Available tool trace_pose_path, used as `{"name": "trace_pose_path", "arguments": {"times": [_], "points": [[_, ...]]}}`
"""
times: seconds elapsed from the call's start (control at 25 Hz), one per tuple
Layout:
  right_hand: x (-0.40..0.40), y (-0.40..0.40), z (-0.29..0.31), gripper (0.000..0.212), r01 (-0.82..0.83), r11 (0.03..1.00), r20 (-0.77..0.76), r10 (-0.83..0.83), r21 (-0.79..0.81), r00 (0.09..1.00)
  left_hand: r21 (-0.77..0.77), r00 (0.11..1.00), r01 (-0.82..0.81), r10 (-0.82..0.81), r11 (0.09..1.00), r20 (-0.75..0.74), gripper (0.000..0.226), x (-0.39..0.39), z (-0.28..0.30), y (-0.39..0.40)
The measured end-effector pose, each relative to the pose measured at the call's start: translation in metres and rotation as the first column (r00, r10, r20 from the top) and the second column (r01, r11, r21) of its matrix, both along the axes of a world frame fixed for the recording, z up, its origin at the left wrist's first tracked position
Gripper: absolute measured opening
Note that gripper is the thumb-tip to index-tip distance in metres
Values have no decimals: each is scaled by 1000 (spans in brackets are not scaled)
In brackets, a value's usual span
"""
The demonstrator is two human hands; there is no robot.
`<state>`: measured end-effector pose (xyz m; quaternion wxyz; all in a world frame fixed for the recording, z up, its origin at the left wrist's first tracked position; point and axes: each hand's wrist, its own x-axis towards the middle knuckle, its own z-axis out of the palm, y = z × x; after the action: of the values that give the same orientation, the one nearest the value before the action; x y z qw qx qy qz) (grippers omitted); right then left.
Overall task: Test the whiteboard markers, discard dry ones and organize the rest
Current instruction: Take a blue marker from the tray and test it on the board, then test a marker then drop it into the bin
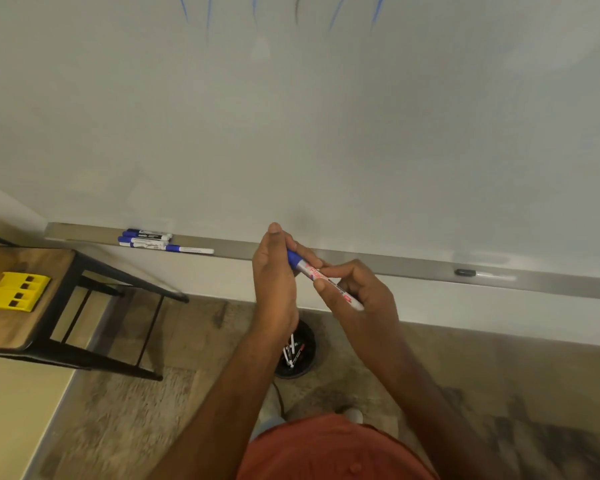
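Whiteboard [326, 116] fills the upper view, with short blue and dark test strokes [207, 15] near its top edge. Along its metal tray [395, 263] lie four blue-capped markers [146, 239] at the left, and one black-capped marker [484, 274] lies well apart at the right. Their label print is too small to read. You hold a blue-capped marker [321, 274] between both hands in front of the tray: your left hand [274, 278] curls its fingers round the blue cap end, and your right hand [357, 292] pinches the white barrel, which carries red lettering that blurs beyond reading. Below your hands, a black round bin [297, 351] on the floor holds several markers. At the left, a wooden table [11, 323] with black legs carries two yellow blocks [14, 291].
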<state>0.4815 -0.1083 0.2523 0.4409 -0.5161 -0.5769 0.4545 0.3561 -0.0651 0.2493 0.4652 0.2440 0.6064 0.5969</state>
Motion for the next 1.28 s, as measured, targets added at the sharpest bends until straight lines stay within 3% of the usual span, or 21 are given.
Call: {"name": "trace_pose_path", "arguments": {"times": [0.12, 0.32, 0.48, 0.6, 0.68, 0.76, 0.88, 1.0, 1.2, 1.28], "points": [[0, 6, -29, 9, -11, 994, 78, 19, -105, 997, -157, 999, -12, 6, 988, -37, 42, -12, -39, 3], [-8, 6, -85, 16, 15, 973, 266, 49, -231, 963, -383, 998, 37, -12, 923, 69, 39, -33, -113, -11], [-15, 8, -143, 19, -13, 957, 478, 157, -291, 864, -575, 957, 175, -276, 799, -92, 25, -56, -181, -32], [-25, 6, -190, 22, -47, 937, 620, 267, -347, 737, -678, 861, 237, -474, 696, -185, 21, -76, -214, -52], [-31, 4, -228, 25, -11, 912, 673, 310, -409, 672, -725, 743, 294, -626, 623, -236, 26, -89, -238, -63], [-39, 5, -267, 26, 25, 880, 656, 335, -474, 676, -760, 632, 318, -724, 567, -277, 27, -99, -263, -67], [-57, 14, -301, 26, 29, 812, 500, 331, -583, 800, -791, 501, 310, -798, 527, -335, 22, -107, -285, -66], [-70, 17, -322, 31, 27, 754, 474, 386, -657, 791, -802, 396, 320, -840, 504, -370, 22, -111, -292, -63], [-58, 1, -342, 24, 32, 679, 473, 476, -733, 742, -797, 310, 344, -861, 496, -403, 25, -111, -294, -67], [-43, -3, -332, 21, 31, 701, 468, 441, -713, 766, -788, 301, 361, -862, 499, -408, 26, -105, -292, -66]]}}
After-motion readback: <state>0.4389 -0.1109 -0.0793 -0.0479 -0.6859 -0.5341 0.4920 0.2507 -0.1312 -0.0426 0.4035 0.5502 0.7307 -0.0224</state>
